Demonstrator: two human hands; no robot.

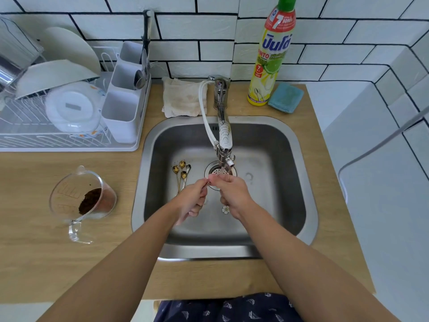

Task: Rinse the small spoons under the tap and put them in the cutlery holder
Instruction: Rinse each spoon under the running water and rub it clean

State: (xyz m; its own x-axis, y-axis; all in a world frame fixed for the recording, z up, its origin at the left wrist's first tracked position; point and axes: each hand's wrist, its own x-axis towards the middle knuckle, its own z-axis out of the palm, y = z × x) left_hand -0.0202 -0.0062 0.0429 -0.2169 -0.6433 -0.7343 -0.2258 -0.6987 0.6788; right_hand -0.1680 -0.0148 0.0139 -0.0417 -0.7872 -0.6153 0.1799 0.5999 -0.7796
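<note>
Both my hands are over the drain of the steel sink (299, 173), under the tap (224, 135), where water runs from the spout. My left hand (193, 201) and my right hand (232, 194) together pinch a small spoon (214, 177) in the stream; its flower-shaped handle end (225, 209) sticks out below my right hand. Several small gold spoons (181, 173) with dirty bowls lie on the sink floor to the left of the drain. The white cutlery holder (123, 108) stands at the right end of the dish rack, with a few larger utensils in its rear compartments.
A dish rack (58, 140) with plates and a lid fills the back left. A clear measuring jug (81, 201) with brown grounds stands on the wooden counter at left. A cloth (181, 98), a dish-soap bottle (271, 54) and a blue sponge (286, 97) sit behind the sink.
</note>
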